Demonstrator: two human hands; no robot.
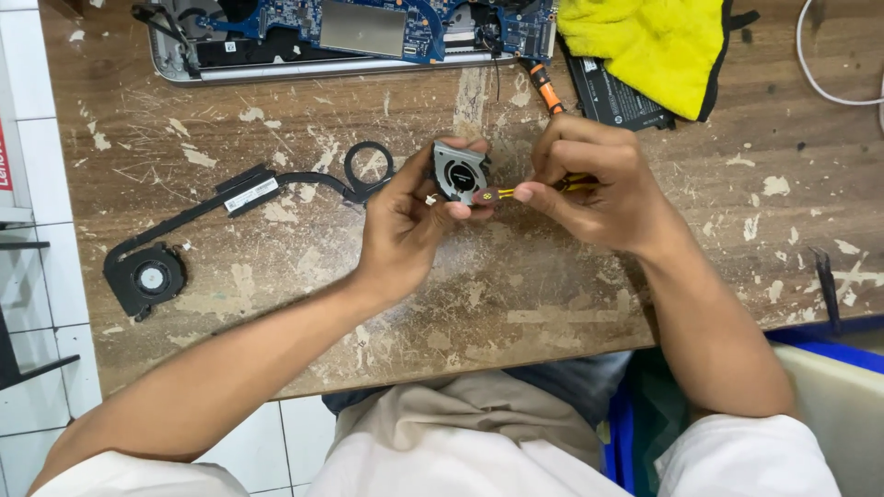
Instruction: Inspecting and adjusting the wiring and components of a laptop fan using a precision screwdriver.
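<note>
Left hand (405, 221) is up off the bench, fingers wrapped around a small grey cooling fan (459, 171), thumb on one edge and fingertips curled over the top. Right hand (594, 184) sits just beside it, closed tight around a small screwdriver with a maroon and yellow handle (493, 195); the handle runs from the right fingertips toward the lower edge of the fan and touches the left fingers. The tip itself is hidden behind the hands, so where it lands can't be told.

Behind the right hand's knuckles, an orange-handled screwdriver (546, 90) lies on the scarred wooden workbench (516, 304), pointing toward the opened laptop (350, 41) with its blue circuit board exposed. Further back and to the right of that hand, a black flat battery pack (615, 97) lies partly under a yellow cloth (649, 46). A white cable (829, 87) loops at the far right.

Out to the left of the left hand, well apart, a black heat pipe assembly (276, 189) stretches across the bench, ending in a second, black fan (147, 274) and an open ring (370, 167) that sits near the left thumb. Nothing lies between the two hands but the fan and the tool.
</note>
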